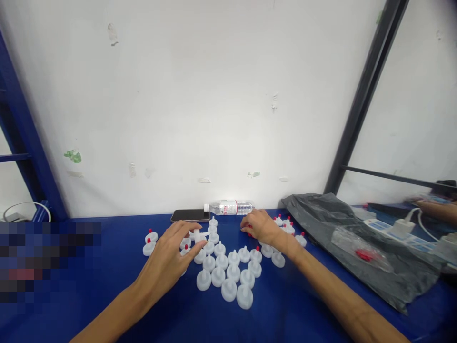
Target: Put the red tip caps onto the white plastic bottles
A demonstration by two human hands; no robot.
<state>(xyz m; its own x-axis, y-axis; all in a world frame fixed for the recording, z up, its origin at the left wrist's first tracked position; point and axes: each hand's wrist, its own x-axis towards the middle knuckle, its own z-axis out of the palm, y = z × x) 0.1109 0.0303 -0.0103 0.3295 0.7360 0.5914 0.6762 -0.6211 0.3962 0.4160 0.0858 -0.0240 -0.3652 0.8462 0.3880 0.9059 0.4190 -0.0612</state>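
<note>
My left hand [178, 245] pinches a white nozzle cap [198, 235] between thumb and fingers, tilted on its side above the blue table. Around and below it stand several white nozzle caps [222, 261], spouts up, without red tips. My right hand [260, 226] reaches down to the table past them, its fingers closed around a small red tip cap [250, 231] that is mostly hidden. More nozzle caps with red tips [301, 239] stand by my right wrist, partly covered by it. A few others with red tips [151, 235] are left of my left hand.
A dark phone [190, 216] and a clear plastic bottle [230, 207] lie along the wall. On the right, a grey plastic bag [342, 238] carries a clear bag of red pieces [364, 255]. Beyond are a power strip [400, 236] and another person's arm [437, 210].
</note>
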